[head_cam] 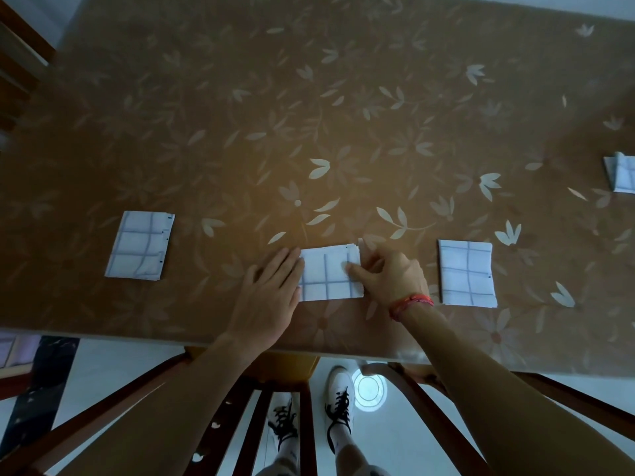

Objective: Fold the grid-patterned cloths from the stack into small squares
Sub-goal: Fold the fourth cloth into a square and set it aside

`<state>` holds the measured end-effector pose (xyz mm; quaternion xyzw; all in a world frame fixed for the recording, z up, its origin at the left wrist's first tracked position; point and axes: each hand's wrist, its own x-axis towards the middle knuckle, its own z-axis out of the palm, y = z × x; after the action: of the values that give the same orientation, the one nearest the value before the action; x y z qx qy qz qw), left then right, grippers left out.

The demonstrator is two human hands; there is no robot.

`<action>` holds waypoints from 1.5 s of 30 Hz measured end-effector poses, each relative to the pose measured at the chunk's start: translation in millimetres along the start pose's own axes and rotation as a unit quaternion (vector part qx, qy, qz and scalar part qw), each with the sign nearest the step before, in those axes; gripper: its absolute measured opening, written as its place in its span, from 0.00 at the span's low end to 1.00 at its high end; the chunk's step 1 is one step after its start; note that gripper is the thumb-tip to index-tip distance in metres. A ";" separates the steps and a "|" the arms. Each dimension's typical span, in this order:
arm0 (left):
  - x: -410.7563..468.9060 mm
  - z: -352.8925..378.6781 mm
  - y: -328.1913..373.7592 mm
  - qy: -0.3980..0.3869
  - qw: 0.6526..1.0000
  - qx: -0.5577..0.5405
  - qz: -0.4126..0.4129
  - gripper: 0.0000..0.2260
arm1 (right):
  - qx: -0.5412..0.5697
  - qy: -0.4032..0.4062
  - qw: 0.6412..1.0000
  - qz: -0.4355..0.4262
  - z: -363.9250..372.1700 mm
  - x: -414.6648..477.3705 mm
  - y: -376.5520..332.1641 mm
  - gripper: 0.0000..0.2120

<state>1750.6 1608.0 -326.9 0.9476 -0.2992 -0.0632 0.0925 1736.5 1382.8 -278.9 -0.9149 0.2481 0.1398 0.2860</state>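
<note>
A white grid-patterned cloth [326, 274], folded to a small square, lies near the table's front edge. My left hand [268, 293] rests flat with its fingers on the cloth's left edge. My right hand [388, 276] pinches the cloth's right edge between thumb and fingers; a red bracelet is on that wrist. A folded cloth [141, 244] lies to the left and another folded cloth [466, 273] to the right. At the far right edge sits a stack of grid cloths [621, 176], partly cut off by the frame.
The table [309, 115] has a brown leaf-patterned cover under glass. Wooden chair parts [285, 407] stand below the front edge, and another chair [17, 56] is at the far left. My feet in white shoes are on the floor.
</note>
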 end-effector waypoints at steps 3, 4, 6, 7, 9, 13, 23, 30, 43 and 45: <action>0.4 2.7 -1.4 -0.009 1.000 -0.002 -0.003 0.21 | -0.065 0.138 0.973 -0.174 10.3 -7.2 -10.3 0.10; 0.4 3.6 -1.3 -0.009 1.000 -0.003 -0.004 0.21 | -0.077 0.154 0.953 -0.249 18.2 -9.1 -15.7 0.11; 0.2 5.3 -0.3 -0.002 1.000 0.000 -0.006 0.21 | -0.115 0.123 0.924 -0.344 40.2 -11.6 -25.4 0.15; -0.5 6.1 0.2 0.005 1.000 0.004 -0.005 0.21 | -0.137 0.092 0.917 -0.363 52.2 -13.0 -29.0 0.19; -2.6 7.9 0.1 0.020 1.000 0.012 0.003 0.21 | -0.166 0.055 0.913 -0.369 72.0 -12.6 -29.3 0.23; -3.9 12.0 -1.3 0.022 0.999 0.033 0.010 0.22 | -0.205 0.027 0.918 -0.337 86.8 -3.8 -16.6 0.26; -2.9 10.3 -2.9 -0.016 0.999 0.038 -0.001 0.23 | -0.280 0.001 0.914 -0.294 57.0 2.1 8.3 0.34; -2.1 6.1 -0.1 -0.034 0.999 0.026 -0.006 0.23 | -0.301 -0.010 0.914 -0.271 49.8 3.0 15.0 0.37; 28.6 -26.4 6.9 -0.028 0.999 -0.018 -0.030 0.26 | -0.306 -0.049 0.902 -0.299 15.5 6.6 -8.1 0.34; 38.9 -31.1 11.3 -0.060 0.996 -0.020 -0.062 0.29 | -0.307 -0.057 0.902 -0.299 9.5 9.9 -14.8 0.32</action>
<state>1781.4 1580.6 -296.7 0.9568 -0.2434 -0.1319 0.0892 1751.6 1395.3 -283.7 -0.9790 -0.1091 0.1690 0.0334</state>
